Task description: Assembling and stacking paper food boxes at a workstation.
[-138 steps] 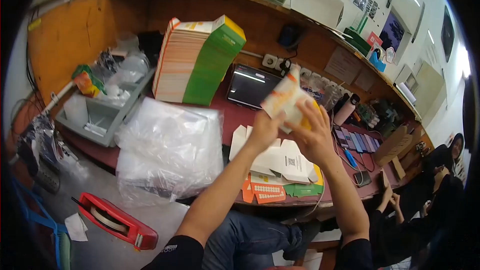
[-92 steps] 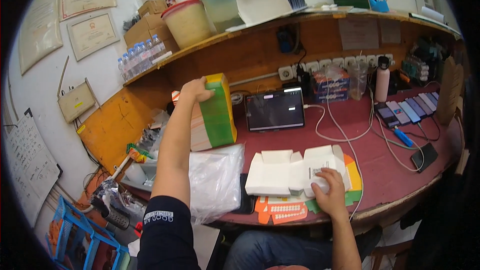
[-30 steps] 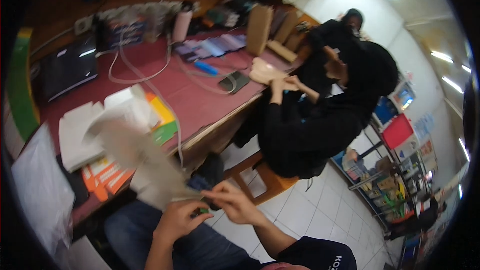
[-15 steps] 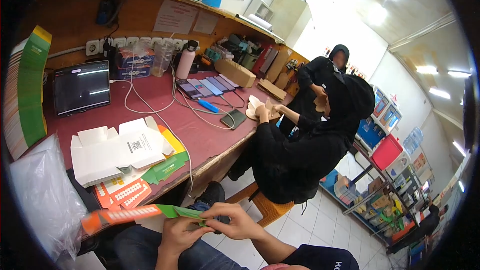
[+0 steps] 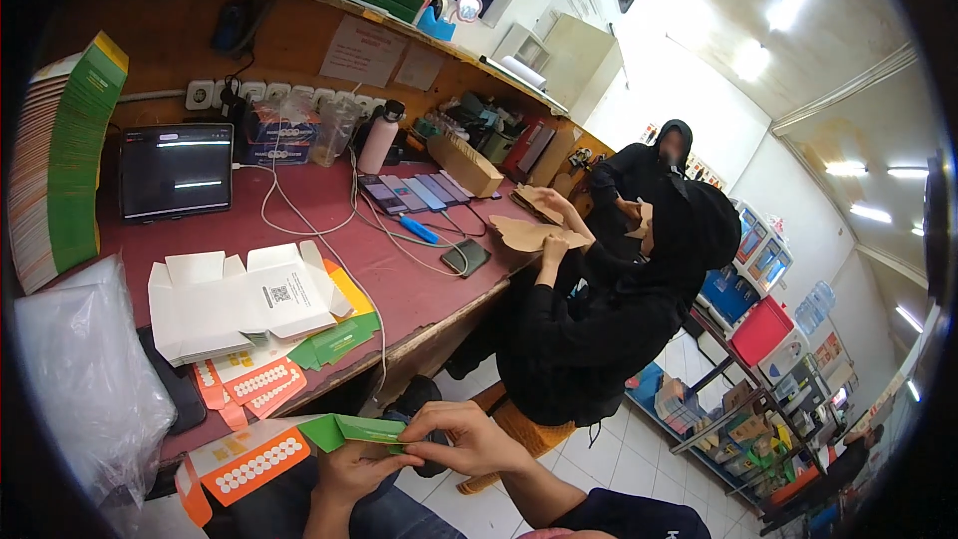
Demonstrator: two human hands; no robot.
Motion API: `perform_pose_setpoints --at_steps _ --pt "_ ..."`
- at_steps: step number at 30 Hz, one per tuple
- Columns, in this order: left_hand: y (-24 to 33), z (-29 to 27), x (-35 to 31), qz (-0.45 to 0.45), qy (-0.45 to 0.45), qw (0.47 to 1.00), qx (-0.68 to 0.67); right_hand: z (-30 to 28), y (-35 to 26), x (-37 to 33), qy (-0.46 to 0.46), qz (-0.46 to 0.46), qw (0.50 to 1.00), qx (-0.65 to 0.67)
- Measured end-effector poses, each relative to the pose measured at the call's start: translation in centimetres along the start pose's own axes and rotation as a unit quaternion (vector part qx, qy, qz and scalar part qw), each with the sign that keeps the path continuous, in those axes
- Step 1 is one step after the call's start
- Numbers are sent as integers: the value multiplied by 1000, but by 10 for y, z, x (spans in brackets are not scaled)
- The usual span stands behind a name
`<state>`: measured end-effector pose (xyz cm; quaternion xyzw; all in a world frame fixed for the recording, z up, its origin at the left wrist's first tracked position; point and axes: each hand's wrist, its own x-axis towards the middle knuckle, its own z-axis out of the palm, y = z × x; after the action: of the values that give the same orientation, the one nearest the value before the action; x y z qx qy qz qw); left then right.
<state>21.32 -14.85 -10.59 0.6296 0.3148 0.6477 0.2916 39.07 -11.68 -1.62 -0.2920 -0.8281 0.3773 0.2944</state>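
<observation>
A flat orange, white and green carton blank [image 5: 261, 461] with rows of white round dots stretches over my lap, its green end creased. My left hand [image 5: 347, 479] is closed on the green part from below. With thumb and forefinger, my right hand [image 5: 464, 439] pinches the green flap's edge. On the maroon table [image 5: 419, 284] lies a stack of white opened cartons [image 5: 244, 299], printed side down. Orange dotted panels [image 5: 261, 386] and green flaps [image 5: 337, 337] of similar cartons stick out under it.
A tall stack of carton blanks [image 5: 75, 160] and a clear plastic bag [image 5: 90, 379] stand at left. Behind are a tablet [image 5: 177, 172], cables, several phones [image 5: 419, 192] and a pink bottle [image 5: 379, 140]. At right, a seated person in black [image 5: 609, 329] holds brown cardboard [image 5: 534, 235].
The carton blank has turned so its dotted orange face shows more, and its far end has dropped. Both hands keep their grip. The seated person's brown cardboard looks more spread out.
</observation>
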Motion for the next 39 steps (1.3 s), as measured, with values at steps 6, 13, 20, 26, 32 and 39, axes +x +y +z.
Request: perform_pose_setpoints --at_steps 6,13,20,26,32,39 --pt "-8 1 -8 -10 21 1000 -2 -1 -4 4 -20 -12 1000 12" --pt "-13 -2 -7 77 44 991 104 -11 -18 20 -70 -37 985 -152" --pt "-9 2 -3 11 117 993 -2 6 -11 21 -18 -40 999 -6" --pt "-4 -4 -3 37 176 981 -70 16 -9 11 -11 -86 996 -1" --pt "2 -1 -5 -79 136 932 -326 31 0 20 -60 -170 982 -62" --pt "32 -15 16 39 -84 994 57 26 -3 26 140 -206 965 -85"
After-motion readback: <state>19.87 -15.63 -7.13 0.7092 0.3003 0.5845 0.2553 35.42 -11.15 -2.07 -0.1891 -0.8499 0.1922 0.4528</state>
